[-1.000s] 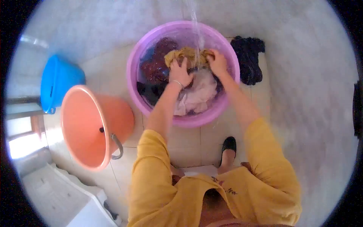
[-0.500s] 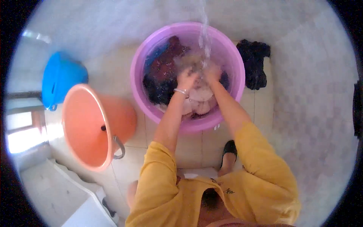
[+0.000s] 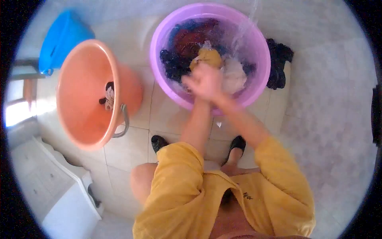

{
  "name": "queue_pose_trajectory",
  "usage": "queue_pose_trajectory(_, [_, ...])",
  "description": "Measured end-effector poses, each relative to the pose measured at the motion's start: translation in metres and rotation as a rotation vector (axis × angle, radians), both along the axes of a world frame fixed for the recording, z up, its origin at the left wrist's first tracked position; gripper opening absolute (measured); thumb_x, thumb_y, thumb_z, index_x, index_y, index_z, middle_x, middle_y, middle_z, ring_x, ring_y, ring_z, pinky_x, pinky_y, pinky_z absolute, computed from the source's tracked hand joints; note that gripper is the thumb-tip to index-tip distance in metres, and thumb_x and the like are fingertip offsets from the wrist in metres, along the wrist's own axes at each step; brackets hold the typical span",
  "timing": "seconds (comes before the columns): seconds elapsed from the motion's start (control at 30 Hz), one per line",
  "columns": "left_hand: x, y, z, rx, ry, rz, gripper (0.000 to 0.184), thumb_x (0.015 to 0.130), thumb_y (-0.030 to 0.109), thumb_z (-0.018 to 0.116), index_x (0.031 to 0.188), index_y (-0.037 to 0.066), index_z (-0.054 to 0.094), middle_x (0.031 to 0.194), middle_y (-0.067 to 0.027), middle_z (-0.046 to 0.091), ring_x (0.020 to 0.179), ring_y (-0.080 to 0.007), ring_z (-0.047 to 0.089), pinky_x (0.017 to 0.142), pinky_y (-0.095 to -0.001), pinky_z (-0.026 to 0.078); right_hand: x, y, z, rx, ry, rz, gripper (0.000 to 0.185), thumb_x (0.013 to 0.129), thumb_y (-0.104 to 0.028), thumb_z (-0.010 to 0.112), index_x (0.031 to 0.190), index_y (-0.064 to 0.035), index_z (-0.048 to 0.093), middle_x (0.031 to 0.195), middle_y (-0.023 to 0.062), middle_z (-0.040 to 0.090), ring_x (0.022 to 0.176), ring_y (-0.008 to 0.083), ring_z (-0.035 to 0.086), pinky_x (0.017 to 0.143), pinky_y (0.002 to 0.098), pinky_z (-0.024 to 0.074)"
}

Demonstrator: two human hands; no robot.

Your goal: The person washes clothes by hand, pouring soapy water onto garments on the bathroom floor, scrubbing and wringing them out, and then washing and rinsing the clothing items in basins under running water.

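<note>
My hands are pressed together over the near side of a purple basin (image 3: 156, 63), blurred by motion. My right hand (image 3: 211, 81) overlaps my left hand (image 3: 195, 86), hiding much of it. Both seem closed on a bunched mustard-yellow cloth (image 3: 209, 58), which sticks out past the fingers. Just right of them lies a wet pale cloth (image 3: 234, 75). Dark red clothing (image 3: 189, 43) and black clothing (image 3: 173, 65) soak farther left in the basin. A stream of water (image 3: 246, 30) falls into the basin's right side.
An orange bucket (image 3: 131, 85) with a dark-and-white item (image 3: 109, 96) inside stands left of the basin. Behind it is a blue tub (image 3: 65, 40). Black clothing (image 3: 277, 63) lies right of the basin. A white stool-like object (image 3: 67, 191) stands at lower left.
My hands have come together and drawn back toward me from the pale cloth, which now lies uncovered. The yellow cloth shows more plainly. The view has tilted, revealing the item in the orange bucket.
</note>
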State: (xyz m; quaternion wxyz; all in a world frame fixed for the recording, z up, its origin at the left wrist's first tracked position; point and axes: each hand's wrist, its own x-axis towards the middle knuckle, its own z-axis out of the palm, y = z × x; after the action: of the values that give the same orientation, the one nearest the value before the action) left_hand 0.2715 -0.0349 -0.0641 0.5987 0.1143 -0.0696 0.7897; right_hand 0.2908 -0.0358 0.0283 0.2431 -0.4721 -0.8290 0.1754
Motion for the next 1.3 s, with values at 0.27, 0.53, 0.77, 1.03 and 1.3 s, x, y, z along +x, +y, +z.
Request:
queue_pose_trajectory(0.27, [0.000,0.011,-0.021,-0.716,0.250,-0.166,0.034,0.083,0.036,0.043,0.096,0.007,0.053,0.094,-0.0045,0.054,0.087,-0.0181,0.051,0.075,-0.0307,0.041,0.012,-0.018,-0.017,-0.033,-0.036,-0.051,0.028,0.069,-0.033,0.054,0.065,-0.0060,0.059,0.077,0.0144,0.054,0.075,0.0322,0.052,0.065,0.0401,0.0424])
queue_pose_trajectory(0.53, [-0.034,0.034,0.031,-0.728,1.362,0.273,0.038,0.078,0.032,0.051,0.100,0.001,0.052,0.099,-0.0100,0.050,0.089,-0.0210,0.049,0.078,-0.0300,0.038,0.145,0.071,-0.022,-0.026,-0.149,-0.244,0.016,0.074,-0.020,0.054,0.080,-0.0057,0.055,0.089,0.0137,0.052,0.085,0.0306,0.050,0.073,0.0393,0.0412])
queue_pose_trajectory(0.77, [-0.070,0.004,0.087,-1.030,2.381,0.221,0.042,0.063,0.024,0.064,0.097,0.004,0.051,0.096,-0.0119,0.043,0.090,-0.0299,0.047,0.076,-0.0391,0.040,0.148,0.054,-0.021,-0.491,0.121,0.117,0.037,0.068,-0.014,0.058,0.103,-0.0033,0.050,0.103,0.0167,0.050,0.097,0.0322,0.046,0.085,0.0378,0.0369])
queue_pose_trajectory(1.03, [-0.033,0.101,0.064,0.618,2.437,0.654,0.029,0.072,0.012,0.046,0.100,0.009,0.053,0.100,-0.0091,0.054,0.095,-0.0253,0.049,0.081,-0.0377,0.038,0.139,0.052,-0.033,-0.394,-0.196,0.043,0.038,0.063,-0.025,0.063,0.096,-0.0074,0.056,0.081,0.0152,0.057,0.076,0.0298,0.055,0.068,0.0347,0.0422])
queue_pose_trajectory(1.3, [-0.043,0.107,0.099,0.497,2.943,0.067,0.019,0.068,0.022,0.057,0.084,0.011,0.060,0.087,-0.0077,0.057,0.086,-0.0260,0.052,0.075,-0.0360,0.040,0.186,0.072,-0.016,-0.474,0.074,0.024,0.014,0.060,-0.014,0.059,0.067,-0.0062,0.049,0.066,0.0046,0.053,0.063,0.0162,0.050,0.056,0.0312,0.0396])
